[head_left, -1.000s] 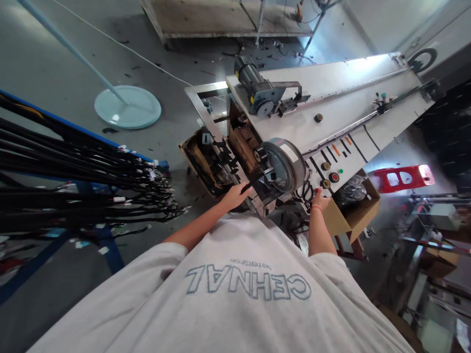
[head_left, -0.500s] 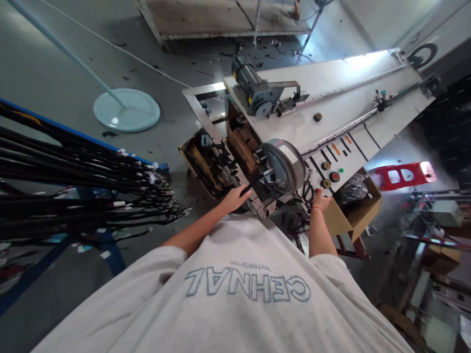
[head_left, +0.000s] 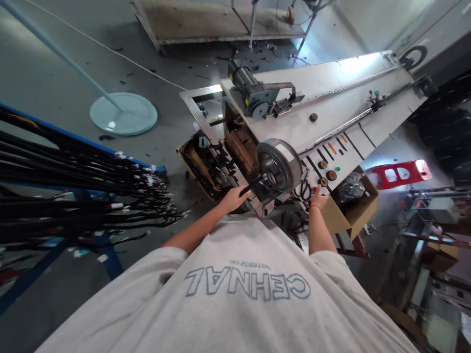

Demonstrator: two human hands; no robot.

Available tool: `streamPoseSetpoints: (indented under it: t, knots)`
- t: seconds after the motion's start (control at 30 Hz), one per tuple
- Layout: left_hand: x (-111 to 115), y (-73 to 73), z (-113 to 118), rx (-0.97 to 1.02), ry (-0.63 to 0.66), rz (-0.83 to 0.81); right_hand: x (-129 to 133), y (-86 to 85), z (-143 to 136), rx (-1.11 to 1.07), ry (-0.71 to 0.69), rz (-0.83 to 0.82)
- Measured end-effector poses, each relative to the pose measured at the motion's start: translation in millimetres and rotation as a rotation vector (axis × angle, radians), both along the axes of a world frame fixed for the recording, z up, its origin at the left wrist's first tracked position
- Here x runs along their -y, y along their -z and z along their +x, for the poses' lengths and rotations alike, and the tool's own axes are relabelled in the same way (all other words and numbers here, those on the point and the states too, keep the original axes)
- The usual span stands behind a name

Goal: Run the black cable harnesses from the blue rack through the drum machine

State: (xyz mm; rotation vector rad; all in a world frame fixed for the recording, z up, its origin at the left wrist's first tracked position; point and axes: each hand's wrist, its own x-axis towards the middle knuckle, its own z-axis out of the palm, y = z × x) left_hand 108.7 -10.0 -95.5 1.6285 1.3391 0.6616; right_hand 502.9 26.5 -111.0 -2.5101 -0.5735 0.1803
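Note:
My left hand (head_left: 234,199) is closed around a dark, thin cable bundle (head_left: 252,185). From that hand the bundle runs up to the middle of a round grey winding head (head_left: 278,164) at the near end of the machine. My right hand (head_left: 318,198) rests at the front edge of the machine's white top, fingers curled, just below a yellow-ringed knob (head_left: 323,182). What those fingers hold or press is hidden; a small red spot shows at their tips. Black-handled scissors (head_left: 304,189) lie beside this hand. A red button (head_left: 331,175) and a green button (head_left: 338,168) sit beyond it.
A motor (head_left: 245,83) stands on the white machine table (head_left: 294,122). Left of me, many black cables (head_left: 73,162) hang on a blue rack. An open cardboard box (head_left: 358,215) is at the right, a red plastic stool (head_left: 401,174) beyond. A round stand base (head_left: 123,113) is on the floor.
The winding head has turned: a dark roll seen at its left side before no longer shows there. Both hands keep their places; the view has shifted slightly.

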Motion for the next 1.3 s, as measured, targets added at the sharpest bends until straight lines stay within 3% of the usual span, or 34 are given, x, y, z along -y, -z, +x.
streamPoseSetpoints:
  t: [0.43,0.77,1.3]
  knots:
    - [-2.0,4.0,0.7,-0.008,-0.051,0.003,-1.9,-4.2,-4.0,0.017,-0.018,-0.024]
    - [-14.7,-8.2,7.0,-0.049,-0.047,0.04,-1.8,-4.2,-4.7,0.006,-0.029,0.013]
    - [1.7,11.2,-7.7,-0.102,-0.049,-0.011,-3.4,-6.7,-4.8,-0.002,-0.005,0.016]
